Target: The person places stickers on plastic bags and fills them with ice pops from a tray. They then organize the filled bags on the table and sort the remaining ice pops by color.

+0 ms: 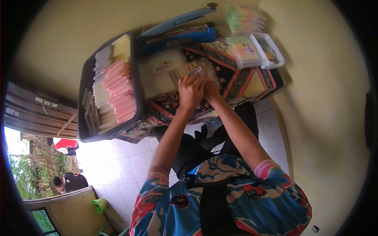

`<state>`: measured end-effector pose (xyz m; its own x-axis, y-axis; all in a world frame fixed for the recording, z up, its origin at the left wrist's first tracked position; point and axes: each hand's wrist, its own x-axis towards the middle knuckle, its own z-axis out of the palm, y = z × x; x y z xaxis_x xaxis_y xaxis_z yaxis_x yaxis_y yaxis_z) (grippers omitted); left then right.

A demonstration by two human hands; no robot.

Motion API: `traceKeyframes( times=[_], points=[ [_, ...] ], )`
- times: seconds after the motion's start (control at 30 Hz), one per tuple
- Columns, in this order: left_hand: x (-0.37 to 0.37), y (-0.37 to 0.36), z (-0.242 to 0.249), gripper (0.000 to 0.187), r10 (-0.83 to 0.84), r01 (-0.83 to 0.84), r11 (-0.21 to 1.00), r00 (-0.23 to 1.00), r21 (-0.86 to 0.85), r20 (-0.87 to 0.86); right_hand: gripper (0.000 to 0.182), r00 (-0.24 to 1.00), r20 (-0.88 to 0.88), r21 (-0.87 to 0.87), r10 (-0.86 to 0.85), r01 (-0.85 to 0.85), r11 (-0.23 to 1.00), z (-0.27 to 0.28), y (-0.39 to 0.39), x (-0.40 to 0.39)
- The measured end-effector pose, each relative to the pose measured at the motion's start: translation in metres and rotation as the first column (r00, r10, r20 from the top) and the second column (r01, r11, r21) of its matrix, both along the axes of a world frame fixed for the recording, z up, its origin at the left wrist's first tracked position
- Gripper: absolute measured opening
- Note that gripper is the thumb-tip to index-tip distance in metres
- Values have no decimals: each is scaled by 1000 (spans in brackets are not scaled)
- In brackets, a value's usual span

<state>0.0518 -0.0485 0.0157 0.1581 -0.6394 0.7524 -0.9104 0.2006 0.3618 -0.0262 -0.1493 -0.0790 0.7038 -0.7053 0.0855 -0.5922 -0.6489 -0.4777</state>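
Observation:
My left hand [191, 93] lies with bent fingers over the near edge of a clear plastic bag [208, 70] that carries a printed label. Close against it is my right hand [212, 91], its fingers mostly hidden behind the left hand and blurred. To the left of the hands lies a stack of flat clear plastic bags [157, 80], also with a printed label. A black tray [138, 104] beside them holds rows of candle-like sticks [118, 90] in pink, cream, yellow and grey.
Two blue bag sealers [177, 39] stand behind the bags. Filled packs of coloured sticks [245, 51] lie at the back right, near a white container [271, 51] with a roll inside. A patterned cloth [252, 82] covers the table. Two people are near the doorway at left.

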Motion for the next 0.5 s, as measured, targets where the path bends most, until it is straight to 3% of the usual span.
traceKeyframes(
  times=[0.13,0.23,0.3,0.43,0.5],
  points=[
    [-1,3,-1,6,-3,3,1000,1000,23,-14,42,996,4,-61,88,-88,994,-8,-5,-2],
    [-3,4,-2,7,-13,14,1000,1000,28,-22,46,966,238,-108,101,-78,991,-7,-2,-6],
    [-4,4,-5,7,-15,15,1000,1000,24,-19,47,948,306,-90,83,-58,994,6,2,-10],
    [-7,2,-9,8,-25,25,1000,1000,1,-18,43,828,543,-148,141,-71,986,24,2,-7],
    [-8,3,-9,8,-14,14,1000,1000,14,-15,48,809,579,3,105,-130,992,28,2,-6]
  ],
)
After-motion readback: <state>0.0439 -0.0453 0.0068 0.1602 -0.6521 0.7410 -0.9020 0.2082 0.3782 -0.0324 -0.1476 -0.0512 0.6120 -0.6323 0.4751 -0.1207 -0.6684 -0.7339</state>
